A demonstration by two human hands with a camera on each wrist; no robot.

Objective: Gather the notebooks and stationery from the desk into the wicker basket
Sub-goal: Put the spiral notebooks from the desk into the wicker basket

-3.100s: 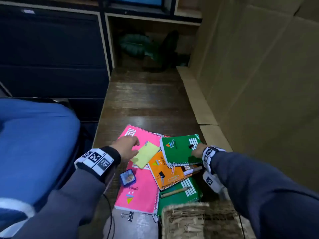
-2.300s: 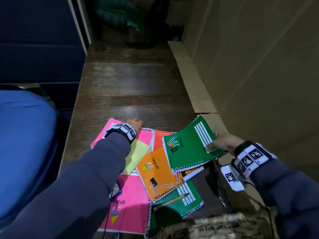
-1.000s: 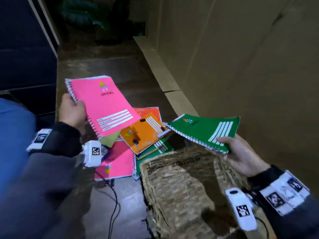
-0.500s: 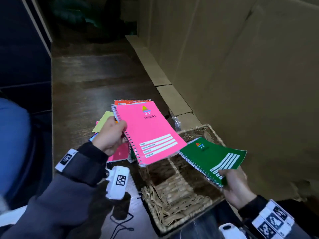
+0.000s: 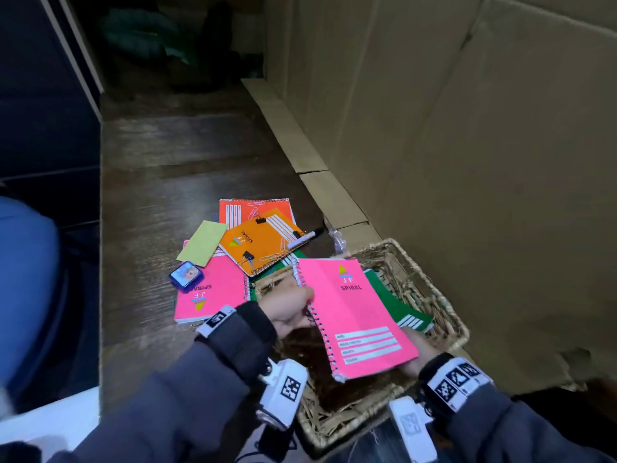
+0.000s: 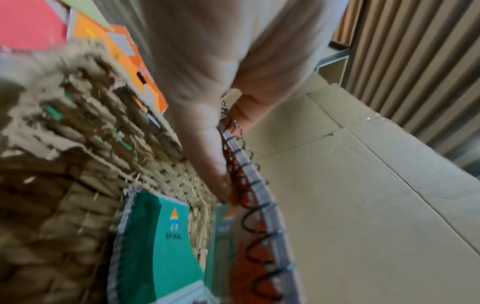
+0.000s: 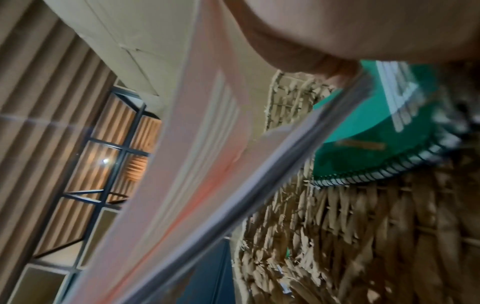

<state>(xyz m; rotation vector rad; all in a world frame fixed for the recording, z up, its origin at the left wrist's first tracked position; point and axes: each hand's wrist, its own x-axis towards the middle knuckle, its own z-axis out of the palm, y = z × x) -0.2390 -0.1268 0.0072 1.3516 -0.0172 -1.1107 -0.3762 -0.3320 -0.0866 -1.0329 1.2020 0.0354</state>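
Here, nearest the camera, two grey sleeves with tagged wristbands are seen reaching over the wicker basket [image 5: 444, 315], which stands at the near right of the dark wooden desk [image 5: 160, 182], beside a cardboard wall [image 5: 467, 162]. A pink spiral notebook [image 5: 354, 315] is held tilted above the basket: its wire-bound edge is pinched by the left hand [image 5: 288, 310], thumb on the cover and fingers [image 6: 207, 156] beneath, as is confirmed in the left wrist view. The right hand [image 5: 419, 354] is largely hidden under the notebook's lower corner; in the right wrist view it is pressed against a green spiral notebook [image 7: 384, 144], but whether its fingers are curled round that notebook cannot be told. This green notebook is already lying inside the basket, under the pink one, leaning toward the right wall. Just beyond the basket, a second pink notebook [image 5: 210, 292] is laid flat on the desk, with a small blue case [image 5: 186, 275] resting on its far left corner. Farther back, a yellow-green sticky pad [image 5: 203, 242] and an orange notebook [image 5: 263, 243] carrying binder clips and paper clips are stacked over a red-orange notebook [image 5: 253, 207]. A white marker [image 5: 304, 238] is lying at the orange notebook's right edge.
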